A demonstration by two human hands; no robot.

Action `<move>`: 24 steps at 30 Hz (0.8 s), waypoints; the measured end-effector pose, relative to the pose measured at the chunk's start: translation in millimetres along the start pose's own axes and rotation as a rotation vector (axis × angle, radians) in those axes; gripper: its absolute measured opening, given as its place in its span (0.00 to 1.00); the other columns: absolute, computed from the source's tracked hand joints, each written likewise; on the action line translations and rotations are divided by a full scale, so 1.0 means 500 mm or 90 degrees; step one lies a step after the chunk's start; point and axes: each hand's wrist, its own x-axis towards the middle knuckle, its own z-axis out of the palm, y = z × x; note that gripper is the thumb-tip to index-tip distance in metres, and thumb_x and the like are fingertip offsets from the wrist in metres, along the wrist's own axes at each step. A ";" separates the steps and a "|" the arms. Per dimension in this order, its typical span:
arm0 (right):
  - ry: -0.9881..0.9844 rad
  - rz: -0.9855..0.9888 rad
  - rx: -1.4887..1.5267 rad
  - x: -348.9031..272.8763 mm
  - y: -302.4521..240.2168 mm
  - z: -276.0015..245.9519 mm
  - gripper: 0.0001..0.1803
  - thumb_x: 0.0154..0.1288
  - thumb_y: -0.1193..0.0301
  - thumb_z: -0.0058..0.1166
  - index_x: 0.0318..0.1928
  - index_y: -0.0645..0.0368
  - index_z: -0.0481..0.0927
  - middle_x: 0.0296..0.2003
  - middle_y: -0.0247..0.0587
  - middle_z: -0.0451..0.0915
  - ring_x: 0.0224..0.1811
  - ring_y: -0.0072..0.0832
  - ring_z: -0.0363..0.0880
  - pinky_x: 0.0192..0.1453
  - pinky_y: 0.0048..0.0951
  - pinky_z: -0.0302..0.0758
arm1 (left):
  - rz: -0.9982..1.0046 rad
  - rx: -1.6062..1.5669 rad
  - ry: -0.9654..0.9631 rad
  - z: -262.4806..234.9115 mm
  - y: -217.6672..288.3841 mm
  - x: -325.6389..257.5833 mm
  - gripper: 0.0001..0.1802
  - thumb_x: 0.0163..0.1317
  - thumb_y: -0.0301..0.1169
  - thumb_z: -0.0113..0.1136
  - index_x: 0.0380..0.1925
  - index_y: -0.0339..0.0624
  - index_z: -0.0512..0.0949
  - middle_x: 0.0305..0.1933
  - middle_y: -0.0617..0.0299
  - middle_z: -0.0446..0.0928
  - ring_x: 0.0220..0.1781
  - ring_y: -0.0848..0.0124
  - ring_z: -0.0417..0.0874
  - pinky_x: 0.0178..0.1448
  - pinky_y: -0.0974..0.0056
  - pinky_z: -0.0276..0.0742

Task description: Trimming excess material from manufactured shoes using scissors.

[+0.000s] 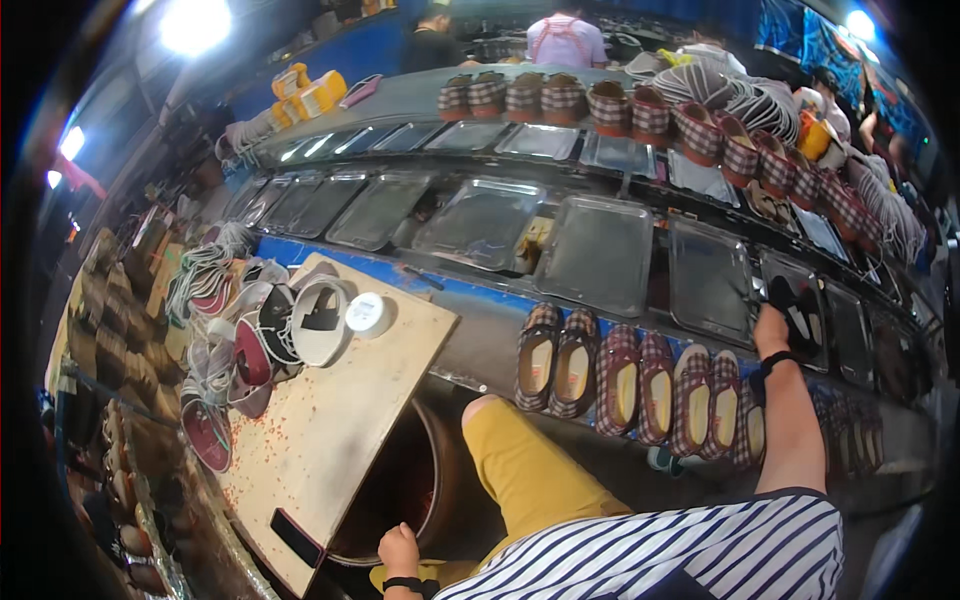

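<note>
My right hand reaches out over the metal trays on the right, closed at the edge of a dark pair of shoes. Its fingertips are partly hidden against the dark shapes. Beneath those shoes lies a grey tray. My left hand hangs low beside the wooden board, fingers curled in, with no object showing in it. Close to it, a black phone rests on the board's near corner. Checked shoes stand in pairs along the bench's near edge, between my knee and right arm.
The wooden board carries grey and maroon shoe uppers and a white round container. Below it sits a dark round bin. Metal trays line the bench, with more checked shoes farther back. Other people are beyond.
</note>
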 end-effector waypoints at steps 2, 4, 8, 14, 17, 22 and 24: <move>0.016 0.078 -0.057 0.026 0.136 0.023 0.16 0.68 0.73 0.38 0.47 0.60 0.80 0.46 0.60 0.80 0.50 0.53 0.79 0.53 0.48 0.75 | 0.009 -0.005 -0.008 0.011 -0.008 0.008 0.22 0.65 0.41 0.48 0.21 0.37 0.81 0.27 0.45 0.80 0.31 0.45 0.81 0.37 0.46 0.77; 0.055 0.082 -0.027 0.019 0.203 0.021 0.17 0.69 0.70 0.37 0.47 0.62 0.79 0.46 0.61 0.79 0.49 0.55 0.79 0.52 0.49 0.74 | -0.009 0.009 -0.017 0.009 -0.010 0.004 0.22 0.65 0.41 0.48 0.21 0.37 0.80 0.27 0.45 0.80 0.32 0.45 0.81 0.38 0.45 0.76; -0.002 0.159 -0.076 0.001 0.314 0.021 0.17 0.57 0.76 0.58 0.48 0.60 0.77 0.46 0.57 0.79 0.52 0.54 0.76 0.55 0.47 0.74 | -0.043 0.019 -0.024 0.009 -0.002 0.005 0.21 0.66 0.41 0.48 0.22 0.37 0.81 0.29 0.45 0.80 0.34 0.46 0.81 0.40 0.46 0.77; -0.011 0.103 -0.098 0.014 0.310 0.036 0.16 0.58 0.77 0.58 0.48 0.63 0.77 0.46 0.58 0.80 0.52 0.53 0.77 0.54 0.45 0.75 | -0.065 0.048 -0.083 0.010 0.000 0.014 0.23 0.68 0.42 0.44 0.27 0.37 0.82 0.33 0.43 0.81 0.38 0.44 0.81 0.46 0.46 0.76; -0.009 0.055 -0.072 0.054 0.285 0.048 0.16 0.60 0.75 0.56 0.49 0.66 0.76 0.45 0.60 0.79 0.52 0.54 0.77 0.54 0.45 0.75 | -0.081 0.066 -0.086 0.001 0.008 0.007 0.24 0.68 0.43 0.43 0.28 0.38 0.82 0.33 0.44 0.81 0.39 0.45 0.82 0.46 0.46 0.77; 0.079 -0.027 0.054 0.119 0.138 0.010 0.21 0.62 0.66 0.58 0.52 0.67 0.75 0.41 0.63 0.80 0.48 0.56 0.77 0.50 0.48 0.74 | -0.050 0.044 -0.054 0.012 0.000 -0.001 0.25 0.69 0.44 0.42 0.26 0.39 0.82 0.32 0.46 0.81 0.37 0.47 0.82 0.44 0.47 0.78; 0.091 -0.082 0.107 0.117 0.029 -0.034 0.22 0.61 0.62 0.61 0.49 0.65 0.77 0.39 0.63 0.80 0.46 0.57 0.78 0.47 0.48 0.73 | -0.061 0.022 -0.059 0.008 0.008 -0.001 0.25 0.69 0.44 0.42 0.26 0.39 0.81 0.33 0.46 0.81 0.38 0.47 0.82 0.45 0.46 0.77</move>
